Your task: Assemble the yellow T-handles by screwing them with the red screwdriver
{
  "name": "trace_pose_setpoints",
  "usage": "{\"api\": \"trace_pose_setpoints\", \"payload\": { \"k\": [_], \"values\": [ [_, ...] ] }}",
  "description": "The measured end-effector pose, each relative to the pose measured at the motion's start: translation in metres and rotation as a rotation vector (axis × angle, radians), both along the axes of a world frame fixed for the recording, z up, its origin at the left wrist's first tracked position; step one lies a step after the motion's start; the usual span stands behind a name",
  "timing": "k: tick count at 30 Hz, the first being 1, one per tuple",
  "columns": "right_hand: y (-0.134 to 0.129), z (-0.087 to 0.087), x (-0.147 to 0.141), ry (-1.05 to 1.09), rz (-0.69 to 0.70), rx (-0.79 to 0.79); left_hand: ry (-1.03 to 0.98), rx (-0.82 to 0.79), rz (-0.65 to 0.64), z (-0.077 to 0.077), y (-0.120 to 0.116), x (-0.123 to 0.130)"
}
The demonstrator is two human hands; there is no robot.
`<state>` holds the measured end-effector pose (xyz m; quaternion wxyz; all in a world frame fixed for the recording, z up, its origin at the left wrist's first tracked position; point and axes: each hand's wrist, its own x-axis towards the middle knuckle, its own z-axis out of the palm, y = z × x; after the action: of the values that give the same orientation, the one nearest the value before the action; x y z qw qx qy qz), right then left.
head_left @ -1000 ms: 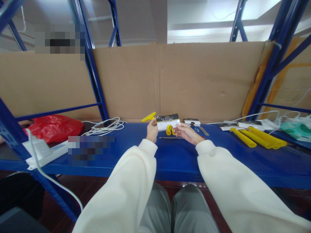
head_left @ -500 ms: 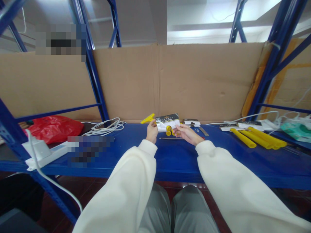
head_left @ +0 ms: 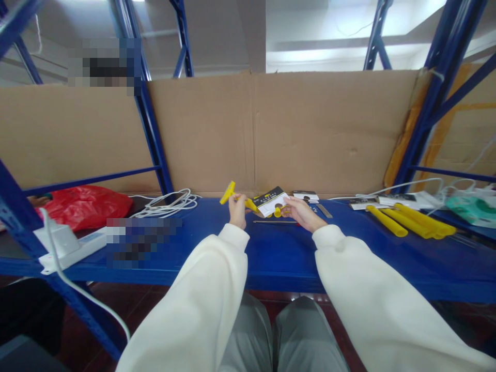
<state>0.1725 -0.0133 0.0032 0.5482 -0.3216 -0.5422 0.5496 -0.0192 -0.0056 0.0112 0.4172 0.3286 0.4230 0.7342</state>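
Observation:
My left hand [head_left: 237, 211] is closed around a yellow T-shaped tool [head_left: 228, 192], its crosspiece standing out up and to the left. A yellow part shows on the right side of that hand, reaching to the package. My right hand [head_left: 303, 213] pinches the right edge of a black-and-white printed package [head_left: 270, 201], tilted with its right end higher. Below the package's lower edge shows a rounded yellow piece [head_left: 277, 212]; how it joins the package or tool is hidden. Under the hands a thin rod [head_left: 271, 222] lies on the blue shelf [head_left: 282, 258].
Behind my right hand lie another black-and-white package [head_left: 306, 196] and a small metal strip [head_left: 324, 211]. Yellow tubes [head_left: 414, 223] and more packages [head_left: 364, 203] lie right. White cable [head_left: 170, 203], a red bag [head_left: 91, 206] and a power strip [head_left: 79, 253] occupy the left.
The package has tilted, its left end dropping. My left hand has come off its left edge and shifted slightly left, and the yellow tool has turned steeper.

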Motion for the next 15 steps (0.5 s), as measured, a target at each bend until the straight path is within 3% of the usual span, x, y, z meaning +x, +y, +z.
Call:
{"api": "trace_pose_setpoints", "payload": {
  "k": [6, 10, 15],
  "values": [
    [0.013, -0.002, 0.013, -0.021, -0.339, -0.030, 0.002, 0.053, 0.106, -0.004, 0.008, -0.002],
    [0.024, -0.004, 0.034, -0.021, -0.504, 0.026, 0.028, 0.041, 0.070, -0.004, 0.005, 0.001],
    [0.034, 0.004, 0.065, 0.004, -0.708, -0.021, 0.073, -0.046, 0.026, 0.002, -0.007, 0.005]
  ]
}}
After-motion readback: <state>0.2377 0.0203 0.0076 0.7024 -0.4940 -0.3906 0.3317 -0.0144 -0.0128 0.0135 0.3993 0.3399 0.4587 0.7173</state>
